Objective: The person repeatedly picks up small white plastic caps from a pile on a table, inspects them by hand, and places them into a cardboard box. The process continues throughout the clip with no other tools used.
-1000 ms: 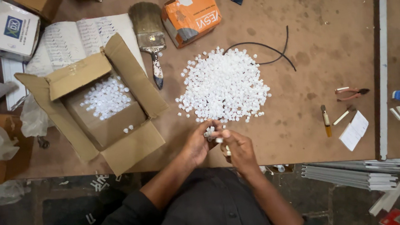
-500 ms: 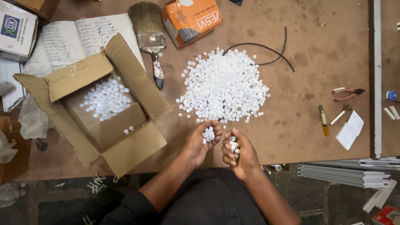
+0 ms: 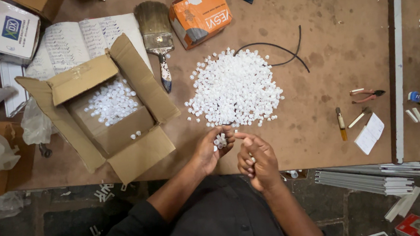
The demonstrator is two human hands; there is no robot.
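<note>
A heap of small white plastic caps (image 3: 236,89) lies on the brown table (image 3: 311,41). My left hand (image 3: 210,149) is cupped just below the heap and holds a small clutch of the white caps in its palm. My right hand (image 3: 256,161) sits beside it, over the table's near edge, its fingers curled on one small white piece and its forefinger reaching toward my left hand. An open cardboard box (image 3: 105,109) to the left holds more of the same white caps.
A paintbrush (image 3: 156,37), an orange carton (image 3: 200,15) and a black cable (image 3: 283,52) lie beyond the heap. An open ledger (image 3: 79,41) lies behind the box. Pliers (image 3: 367,94), a small screwdriver (image 3: 341,124) and a paper pad (image 3: 371,133) are at right.
My right hand has come back up toward my left hand, forefinger now extended to it. My left hand still cups the caps at the same spot.
</note>
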